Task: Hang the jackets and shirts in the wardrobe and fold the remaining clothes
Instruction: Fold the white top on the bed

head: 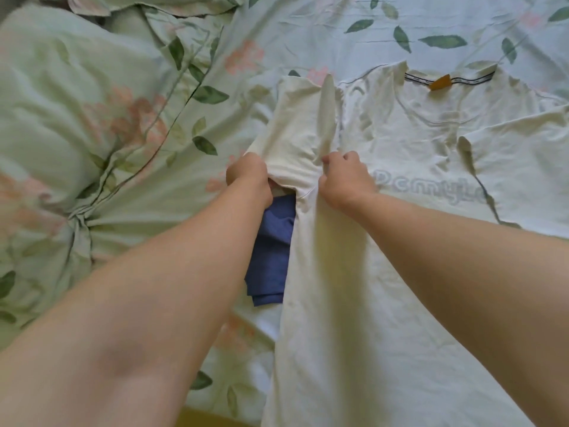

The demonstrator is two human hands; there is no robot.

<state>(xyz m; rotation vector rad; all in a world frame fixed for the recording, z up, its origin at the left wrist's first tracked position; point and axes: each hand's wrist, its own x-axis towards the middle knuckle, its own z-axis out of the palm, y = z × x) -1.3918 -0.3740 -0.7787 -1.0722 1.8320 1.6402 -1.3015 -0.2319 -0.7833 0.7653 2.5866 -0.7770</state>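
At frame centre, the left hand [250,177] and right hand [346,177] both pinch the cream T-shirt [400,272] sleeve, fingers curled into the cloth, above a blue garment [271,251] on the bed [123,118].

One cream T-shirt [400,272], one blue garment [272,257], two hands [250,177] [347,177]

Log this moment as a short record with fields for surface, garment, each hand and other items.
surface: bed sheet with a leaf and flower print
garment: cream T-shirt, spread on the sheet, collar away from the person
collar: orange tag showing
left hand: grips the hem of the sleeve
right hand: pinches the shirt cloth beside that sleeve
other items: blue garment at the shirt's left edge, partly covered; green quilt bunched on the left
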